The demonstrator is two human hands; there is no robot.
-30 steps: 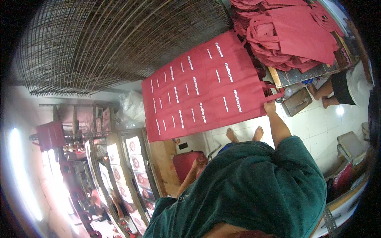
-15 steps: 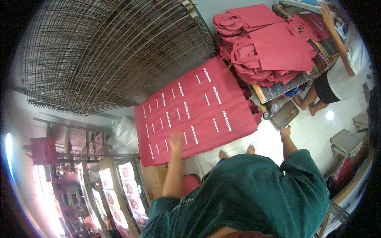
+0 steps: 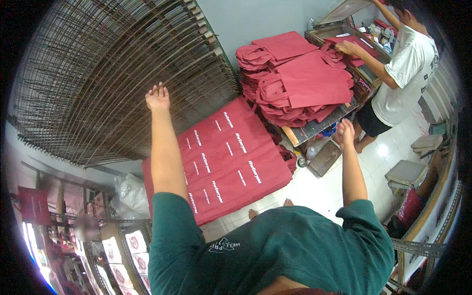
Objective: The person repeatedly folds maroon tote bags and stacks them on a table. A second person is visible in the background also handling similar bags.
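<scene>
My left hand (image 3: 158,97) is raised in front of the drying rack (image 3: 98,73), a large tier of rusty wire shelves. Its fingers are apart, and nothing shows in them; whether it touches the wires I cannot tell. Below the rack lies a broad pile of red fabric bags (image 3: 265,182) with rows of white print. My right hand (image 3: 345,132) is held up in front of me, fingers loosely stretched and empty. Past it stands a table (image 3: 319,128) heaped with red handled bags (image 3: 314,81).
At the far right a person (image 3: 408,73) in a white shirt holds up a framed screen (image 3: 341,11) with one hand, the other near a red bag. A brown box (image 3: 325,158) sits on the tiled floor. Clear plastic (image 3: 132,194) is bunched at the left.
My left hand has risen from over the printed bags to the rack. My right hand has come up and forward. The view has shifted, showing more of the other person.
</scene>
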